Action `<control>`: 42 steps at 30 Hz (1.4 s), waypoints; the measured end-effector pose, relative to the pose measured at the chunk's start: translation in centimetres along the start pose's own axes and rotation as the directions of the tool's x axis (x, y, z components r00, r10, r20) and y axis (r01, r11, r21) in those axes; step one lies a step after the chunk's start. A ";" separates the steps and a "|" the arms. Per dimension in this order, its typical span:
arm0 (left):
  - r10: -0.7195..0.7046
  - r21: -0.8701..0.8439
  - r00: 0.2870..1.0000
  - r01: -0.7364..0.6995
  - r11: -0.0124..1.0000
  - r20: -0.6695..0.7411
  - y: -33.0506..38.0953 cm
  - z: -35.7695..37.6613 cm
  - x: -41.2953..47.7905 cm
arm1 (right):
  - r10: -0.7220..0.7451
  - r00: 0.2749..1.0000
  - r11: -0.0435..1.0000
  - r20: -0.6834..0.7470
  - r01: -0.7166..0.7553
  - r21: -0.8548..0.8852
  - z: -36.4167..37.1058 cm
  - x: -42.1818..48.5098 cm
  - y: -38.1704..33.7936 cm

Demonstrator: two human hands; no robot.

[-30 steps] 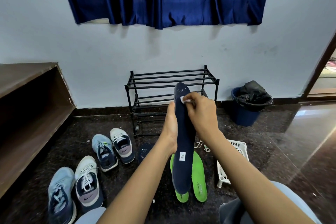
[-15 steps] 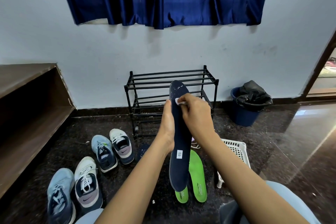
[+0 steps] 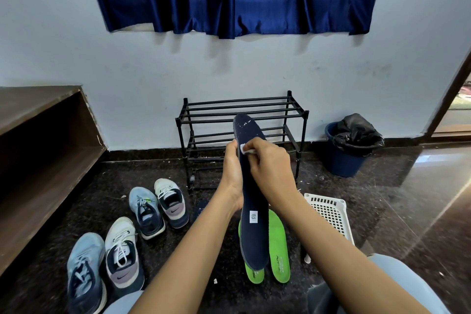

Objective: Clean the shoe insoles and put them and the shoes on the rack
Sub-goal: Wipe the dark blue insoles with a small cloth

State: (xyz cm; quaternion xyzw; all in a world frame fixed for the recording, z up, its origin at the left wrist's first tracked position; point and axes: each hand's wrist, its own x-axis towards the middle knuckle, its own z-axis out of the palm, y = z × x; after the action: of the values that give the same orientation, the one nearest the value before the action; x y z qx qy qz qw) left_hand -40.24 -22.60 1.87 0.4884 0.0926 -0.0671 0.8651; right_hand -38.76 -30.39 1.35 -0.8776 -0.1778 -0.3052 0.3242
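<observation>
Head cam, so we're looking down our own two forearms reaching out in front of us. Our left hand (image 3: pixel 233 173) is wrapped round the left edge of the navy insole (image 3: pixel 254 237), fingers tucked behind it, holding it up almost upright with the toe end pointing at the wall. Our right hand (image 3: pixel 272 168) is curled over a small white wipe (image 3: pixel 246 148), pinching it and pressing it onto the insole's face just below the speckled toe part. Down on the dark floor right under the heel end lie two green insoles (image 3: pixel 279 250) side by side, and a bit of another dark insole (image 3: pixel 201 208) peeks out past our left wrist. Off to the left sit four sneakers (image 3: pixel 123 252) in two loose pairs. On the right a white plastic basket (image 3: pixel 328 211) is tipped up on its side; can't tell if anything's in it. Further back the black rack (image 3: pixel 242 109) stands against the wall, and right of it a blue bin (image 3: pixel 341 160) with a black bag (image 3: pixel 356 130) bunched up in its top.
</observation>
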 end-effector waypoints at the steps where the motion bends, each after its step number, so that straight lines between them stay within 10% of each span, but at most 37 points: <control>1: -0.002 0.007 1.000 0.002 1.000 0.002 -0.1 0.1 0.0 | 0.006 1.000 1.000 -0.011 -0.007 -0.007 -0.2 0.3 0.2; 42: 0.005 0.026 0.999 -0.006 1.000 0.041 -0.1 1.3 -0.5 | 0.055 0.997 0.998 -0.055 -0.055 -0.005 -1.2 1.0 0.8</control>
State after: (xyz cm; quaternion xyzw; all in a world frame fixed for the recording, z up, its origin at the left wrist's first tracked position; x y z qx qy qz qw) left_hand -40.62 -23.75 2.54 0.4982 0.0727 -0.0760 0.8606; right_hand -38.12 -31.69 2.38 -0.8746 -0.1435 -0.3207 0.3342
